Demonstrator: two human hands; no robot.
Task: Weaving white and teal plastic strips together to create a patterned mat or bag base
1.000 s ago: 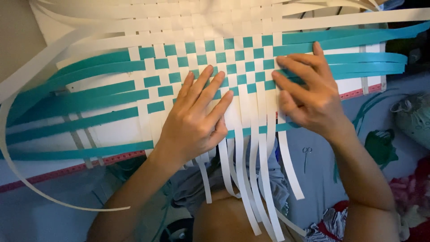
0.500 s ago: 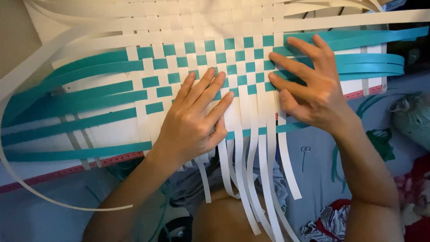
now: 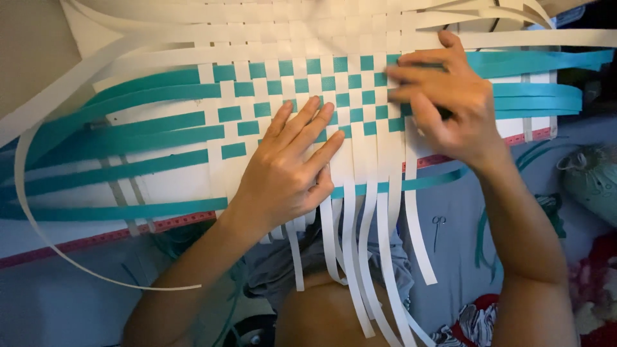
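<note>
A flat woven mat [image 3: 321,90] of white and teal strips lies across a white board [image 3: 160,186] in front of me. My left hand [image 3: 289,170] rests flat on the weave's lower middle, fingers spread, pressing the strips down. My right hand [image 3: 443,103] is on the weave's right side, blurred, its fingers curled over the teal strips [image 3: 540,96] where they leave the checkered part. Whether it pinches a strip I cannot tell. Loose white strip ends [image 3: 373,257] hang down over my lap.
Long teal strips [image 3: 116,170] fan out to the left and white strips [image 3: 514,40] run off the top right. A red measuring tape [image 3: 96,236] edges the board. Small scissors [image 3: 438,225] lie on blue cloth at lower right, near a pale round object [image 3: 594,183].
My right hand has moved up and a little left along the weave's right side. My left hand stays flat in the same place.
</note>
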